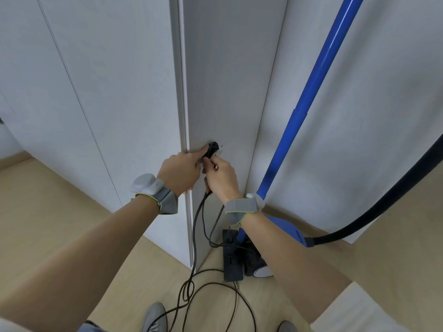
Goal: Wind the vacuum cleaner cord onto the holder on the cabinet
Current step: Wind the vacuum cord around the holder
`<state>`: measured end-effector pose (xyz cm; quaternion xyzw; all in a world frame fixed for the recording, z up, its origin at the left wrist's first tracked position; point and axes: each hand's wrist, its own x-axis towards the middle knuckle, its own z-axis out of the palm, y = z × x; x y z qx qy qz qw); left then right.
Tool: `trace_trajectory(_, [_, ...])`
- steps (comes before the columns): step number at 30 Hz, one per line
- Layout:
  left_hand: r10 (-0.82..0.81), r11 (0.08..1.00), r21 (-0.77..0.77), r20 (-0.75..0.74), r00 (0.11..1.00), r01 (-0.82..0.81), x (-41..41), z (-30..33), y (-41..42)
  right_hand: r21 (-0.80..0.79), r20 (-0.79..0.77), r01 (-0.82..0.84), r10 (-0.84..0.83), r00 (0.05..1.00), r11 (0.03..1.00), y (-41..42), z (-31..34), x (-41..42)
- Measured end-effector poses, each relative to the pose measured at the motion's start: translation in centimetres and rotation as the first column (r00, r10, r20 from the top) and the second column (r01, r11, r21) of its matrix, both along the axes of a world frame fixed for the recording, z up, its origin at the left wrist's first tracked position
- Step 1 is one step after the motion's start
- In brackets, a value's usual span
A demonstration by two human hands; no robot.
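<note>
A black cord [194, 238] hangs down the grey cabinet side [227, 80] and lies in loops on the floor. A few turns of it sit bunched on a small pale holder [214, 149] fixed to the cabinet. My left hand [182, 171] presses its fingers against the wound bundle from the left. Just below the holder, my right hand [219, 178] grips the cord, which runs down out of the fist. The holder itself is mostly hidden by the cord and my fingers.
A blue vacuum cleaner [285, 232] stands in the corner to the right, with its blue tube [318, 75] leaning up the wall and a black hose [383, 202] curving right. Its black floor head [231, 255] lies below. My shoes [154, 317] stand among the cord loops on the wooden floor.
</note>
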<state>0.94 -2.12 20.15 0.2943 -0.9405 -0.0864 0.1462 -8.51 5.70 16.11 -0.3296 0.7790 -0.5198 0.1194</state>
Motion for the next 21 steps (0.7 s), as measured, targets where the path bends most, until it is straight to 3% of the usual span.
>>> trace_trajectory(6, [0.066, 0.998, 0.021, 0.031, 0.997, -0.066, -0.1, 0.2, 0.0, 0.016, -0.151, 0.006, -0.003, 0.989, 1.0, 0.7, -1.3, 1.0])
trace_trajectory(9, [0.07, 0.997, 0.013, 0.063, 0.996, -0.071, -0.1, 0.4, 0.0, 0.033, -0.166, -0.003, 0.009, 0.986, 0.999, 0.8, -1.5, 0.9])
trace_trajectory(15, [0.071, 0.997, -0.001, -0.071, 0.995, -0.071, -0.1, 0.0, 0.0, 0.051, -0.146, -0.01, 0.017, 0.989, 0.999, 0.6, -2.0, 1.8])
trace_trajectory(21, [0.022, 1.0, -0.022, 0.009, 1.0, -0.021, -0.3, 0.0, -0.1, 0.135, -0.167, -0.038, 0.061, 0.984, 0.99, 0.0, -3.7, 3.7])
